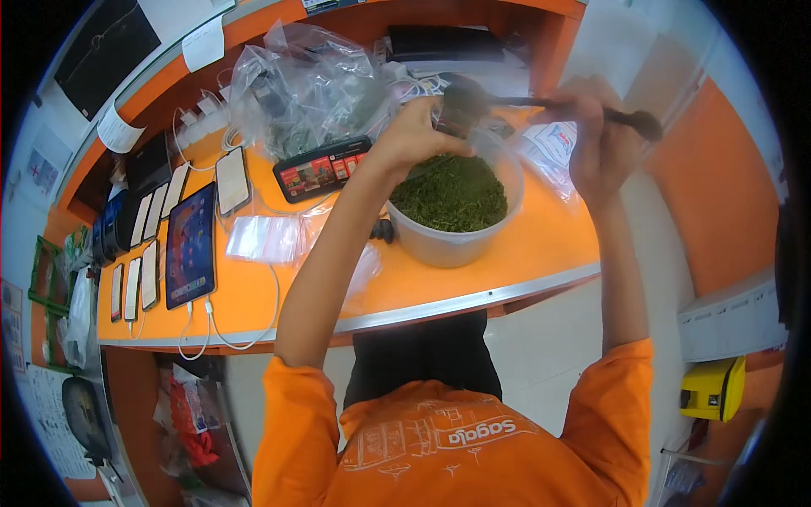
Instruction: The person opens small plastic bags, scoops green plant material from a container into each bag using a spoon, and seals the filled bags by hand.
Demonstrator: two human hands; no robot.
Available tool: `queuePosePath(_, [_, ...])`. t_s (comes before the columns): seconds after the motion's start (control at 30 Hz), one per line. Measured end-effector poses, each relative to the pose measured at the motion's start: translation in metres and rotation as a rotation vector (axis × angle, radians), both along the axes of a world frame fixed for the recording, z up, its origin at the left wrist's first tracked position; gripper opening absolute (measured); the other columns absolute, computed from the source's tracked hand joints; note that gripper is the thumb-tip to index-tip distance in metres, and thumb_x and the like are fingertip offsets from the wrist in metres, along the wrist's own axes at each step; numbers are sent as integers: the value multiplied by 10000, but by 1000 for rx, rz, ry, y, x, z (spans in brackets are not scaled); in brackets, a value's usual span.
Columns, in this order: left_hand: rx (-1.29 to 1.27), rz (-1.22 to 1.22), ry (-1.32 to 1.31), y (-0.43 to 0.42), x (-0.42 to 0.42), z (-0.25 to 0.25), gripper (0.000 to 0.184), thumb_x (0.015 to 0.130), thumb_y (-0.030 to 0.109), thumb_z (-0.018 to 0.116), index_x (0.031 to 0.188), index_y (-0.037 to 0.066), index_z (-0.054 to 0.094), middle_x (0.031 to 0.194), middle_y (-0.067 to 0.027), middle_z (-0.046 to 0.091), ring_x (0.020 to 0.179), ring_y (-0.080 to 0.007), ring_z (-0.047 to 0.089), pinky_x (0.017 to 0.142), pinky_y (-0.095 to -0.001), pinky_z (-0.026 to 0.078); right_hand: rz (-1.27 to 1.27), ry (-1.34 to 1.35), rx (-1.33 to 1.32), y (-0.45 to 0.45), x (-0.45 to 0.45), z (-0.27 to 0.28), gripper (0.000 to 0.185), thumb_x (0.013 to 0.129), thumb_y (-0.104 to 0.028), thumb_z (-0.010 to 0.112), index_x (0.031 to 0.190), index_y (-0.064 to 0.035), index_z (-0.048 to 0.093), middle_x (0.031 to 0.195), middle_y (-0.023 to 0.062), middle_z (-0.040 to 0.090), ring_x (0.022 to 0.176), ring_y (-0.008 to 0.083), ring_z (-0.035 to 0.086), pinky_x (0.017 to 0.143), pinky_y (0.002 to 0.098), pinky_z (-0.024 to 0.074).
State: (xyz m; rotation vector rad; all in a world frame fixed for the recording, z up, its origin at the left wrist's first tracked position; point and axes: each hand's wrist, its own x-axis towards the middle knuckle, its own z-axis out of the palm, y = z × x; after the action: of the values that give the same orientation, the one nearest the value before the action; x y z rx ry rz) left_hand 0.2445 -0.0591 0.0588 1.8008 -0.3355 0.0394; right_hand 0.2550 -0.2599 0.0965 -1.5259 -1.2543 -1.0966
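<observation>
Worktop (pixel 549 237) in bright orange carries the lot, its metal-trimmed front edge close to the person, so everything lies within arm's reach. Up at the back there's a heap of clear plastic bags (pixel 312 93), out of the arms' way. Now the tub (pixel 448 249), translucent and upright right in front of the body, set near the front edge, handy for both hands; inside it sit finely cut greens (pixel 452 198). Over to the left a tablet (pixel 190 245) lies flat, with a cable at its near end, probably to charge. Here's the right hand (pixel 601 152), closed around the handle of a dark spoon (pixel 517 100), held high and nearly level, likely to stop its blurred head spilling; what that head carries, I can't tell. And the left hand (pixel 412 135), over the tub's far-left rim, thumb apart from the fingers; whether it pinches anything, I cannot tell, though being there it can meet the spoon's head. Just left of that forearm a phone (pixel 321 169) lies on its side, screen lit and wide, angled for easy viewing. Smaller again, flat clear packets (pixel 266 239) lie beside the forearm, close for picking up.
</observation>
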Motion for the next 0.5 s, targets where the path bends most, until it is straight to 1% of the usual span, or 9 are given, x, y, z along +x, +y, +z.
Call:
queuePosePath(0.07, [-43, -20, 18, 0, 0, -1, 431, 569, 65, 745, 961, 13, 572, 864, -43, 568, 824, -140, 534, 759, -261, 411, -100, 95, 25, -2, -4, -1, 303, 923, -209, 444, 789, 40, 553, 657, 74, 571, 569, 145, 612, 473, 204, 428])
queuePosePath(0.17, [-110, -66, 38, 2, 2, -6, 424, 573, 39, 741, 959, 7, 571, 872, -49, 568, 833, -138, 536, 760, -260, 415, 71, 325, 269, 2, 6, -11, 371, 937, -252, 406, 787, 57, 548, 651, 80, 571, 587, 165, 625, 522, 224, 487])
queuePosePath(0.2, [-127, -75, 43, 3, 2, -6, 419, 577, 30, 739, 960, 4, 570, 873, -50, 568, 835, -138, 537, 762, -261, 418, 63, 386, 304, 1, 7, -12, 373, 932, -258, 414, 788, 62, 542, 651, 87, 565, 594, 181, 628, 571, 247, 526])
queuePosePath(0.33, [-261, -112, 83, 4, 2, -12, 399, 607, -5, 715, 978, -2, 569, 877, -58, 572, 845, -149, 544, 770, -259, 429, 36, 521, 471, 2, 6, -7, 350, 923, -243, 434, 781, 61, 535, 630, 113, 569, 598, 187, 625, 567, 267, 533])
queuePosePath(0.4, [-346, -178, 93, 8, 5, -15, 377, 631, -31, 685, 988, -7, 568, 888, -62, 576, 852, -154, 550, 783, -269, 446, 29, 602, 589, 1, 7, -5, 333, 917, -229, 445, 777, 60, 532, 622, 121, 575, 601, 184, 621, 573, 273, 535])
queuePosePath(0.43, [-390, -211, 97, 11, 5, -15, 367, 643, -44, 670, 993, -10, 567, 894, -65, 578, 855, -157, 554, 790, -275, 454, 14, 600, 592, -1, 8, -5, 329, 915, -225, 448, 773, 60, 532, 619, 120, 575, 600, 184, 620, 571, 272, 534])
queuePosePath(0.5, [-679, -229, 197, 15, 3, -17, 366, 659, -61, 641, 1013, -14, 558, 917, -72, 582, 869, -160, 558, 806, -298, 469, -15, 599, 597, -7, 10, -8, 322, 912, -217, 453, 763, 58, 531, 614, 118, 576, 599, 183, 619, 569, 271, 533])
